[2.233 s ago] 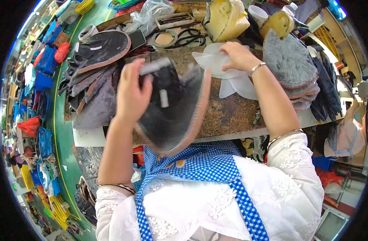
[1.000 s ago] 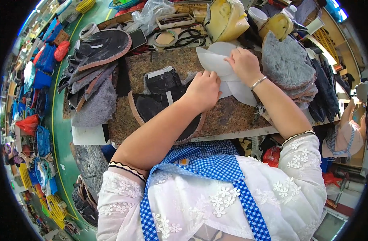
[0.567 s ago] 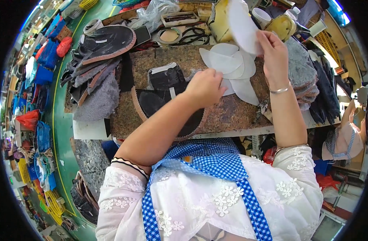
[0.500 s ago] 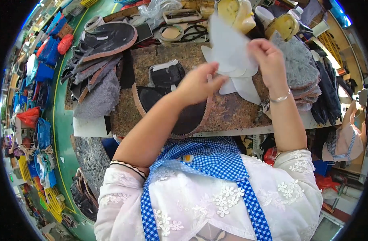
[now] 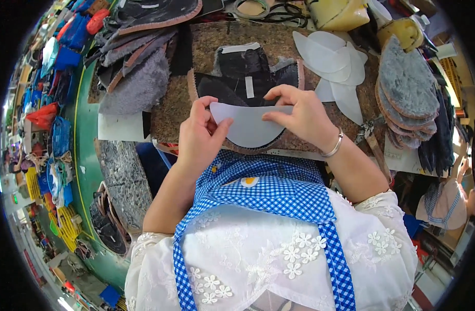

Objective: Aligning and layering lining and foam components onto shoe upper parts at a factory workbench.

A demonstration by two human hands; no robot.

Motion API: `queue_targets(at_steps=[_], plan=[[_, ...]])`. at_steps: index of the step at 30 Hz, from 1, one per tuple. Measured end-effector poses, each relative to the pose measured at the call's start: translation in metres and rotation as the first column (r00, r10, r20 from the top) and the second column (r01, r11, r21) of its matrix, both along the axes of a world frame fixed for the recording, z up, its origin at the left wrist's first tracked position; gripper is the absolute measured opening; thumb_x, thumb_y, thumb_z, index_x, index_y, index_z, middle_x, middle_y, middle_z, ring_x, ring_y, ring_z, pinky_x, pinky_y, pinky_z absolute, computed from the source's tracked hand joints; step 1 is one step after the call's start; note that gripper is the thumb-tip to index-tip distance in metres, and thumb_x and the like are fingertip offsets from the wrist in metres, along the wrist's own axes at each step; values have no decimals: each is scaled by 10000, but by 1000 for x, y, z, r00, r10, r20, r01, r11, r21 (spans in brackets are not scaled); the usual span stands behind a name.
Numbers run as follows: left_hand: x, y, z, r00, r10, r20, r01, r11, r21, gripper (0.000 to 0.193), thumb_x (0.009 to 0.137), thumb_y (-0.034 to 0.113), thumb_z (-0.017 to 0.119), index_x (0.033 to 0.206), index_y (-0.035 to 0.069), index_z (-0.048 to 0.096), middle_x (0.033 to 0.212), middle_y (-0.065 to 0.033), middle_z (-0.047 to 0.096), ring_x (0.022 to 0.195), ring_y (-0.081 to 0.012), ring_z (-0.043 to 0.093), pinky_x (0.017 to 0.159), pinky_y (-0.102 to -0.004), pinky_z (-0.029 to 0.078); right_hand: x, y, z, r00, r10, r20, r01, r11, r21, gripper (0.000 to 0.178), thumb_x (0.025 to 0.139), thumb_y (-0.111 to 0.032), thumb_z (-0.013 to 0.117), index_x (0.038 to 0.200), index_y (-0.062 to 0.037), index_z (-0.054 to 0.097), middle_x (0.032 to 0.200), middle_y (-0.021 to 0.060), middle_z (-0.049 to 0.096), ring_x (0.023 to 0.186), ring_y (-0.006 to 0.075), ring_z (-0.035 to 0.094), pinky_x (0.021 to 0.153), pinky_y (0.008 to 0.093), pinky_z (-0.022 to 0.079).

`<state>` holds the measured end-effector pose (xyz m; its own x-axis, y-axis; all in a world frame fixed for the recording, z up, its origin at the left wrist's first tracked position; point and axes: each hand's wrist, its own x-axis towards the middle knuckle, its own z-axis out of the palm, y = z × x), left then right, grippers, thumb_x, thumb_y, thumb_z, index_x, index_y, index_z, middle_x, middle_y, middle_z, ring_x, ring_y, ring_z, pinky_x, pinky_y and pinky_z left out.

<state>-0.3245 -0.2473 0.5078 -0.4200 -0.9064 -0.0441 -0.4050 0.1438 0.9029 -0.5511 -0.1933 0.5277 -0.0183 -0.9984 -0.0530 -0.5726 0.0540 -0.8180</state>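
A white half-moon sheet is stretched between my two hands over the near end of a black shoe upper piece. My left hand pinches its left corner between thumb and fingers. At the right corner, the thumb and fingers of my right hand are closed on the sheet. The black piece lies flat on a worn brown board; it has a pale strip across its far end, another in its middle, and a notched tan edge. Several more white curved sheets overlap beyond my right hand.
Grey fuzzy-lined pieces are stacked at the right beside dark folded material. Another pile of fuzzy pieces stands at the left. A yellow container and a tape roll sit at the back. A person is at far right.
My right hand has brought a white sheet from the stack toward me, over the black piece. My left hand has moved nearer and left, taking the other corner. The view has shifted.
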Motion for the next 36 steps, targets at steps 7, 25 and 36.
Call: queue_targets(at_steps=[7, 25, 36], plan=[[1, 5, -1, 969, -36, 246, 52, 997, -61, 537, 732, 132, 740, 1171, 18, 454, 608, -34, 592, 557, -189, 608, 549, -295, 465, -1, 0, -12, 996, 11, -84, -8, 1000, 28, 416, 682, -185, 776, 1033, -48, 602, 790, 107, 645, 713, 279, 632, 662, 342, 492], [-42, -48, 35, 965, 65, -254, 15, 953, 303, 206, 868, 90, 605, 1056, 10, 584, 882, -30, 639, 748, -79, 574, 579, -215, 450, -17, -38, 8, 827, -197, 527, 147, 980, 135, 327, 779, -229, 754, 960, 8, 620, 862, 43, 661, 785, 102, 611, 725, 245, 500], [-50, -15, 32, 708, 259, -657, 31, 918, 395, 183, 928, 71, 519, 1078, 58, 623, 942, -35, 665, 763, -81, 618, 584, -219, 516, 9, -15, 2, 769, -105, 630, 338, 904, -262, 215, 801, -29, 703, 1003, 6, 641, 978, -6, 616, 880, 65, 579, 774, 199, 465]])
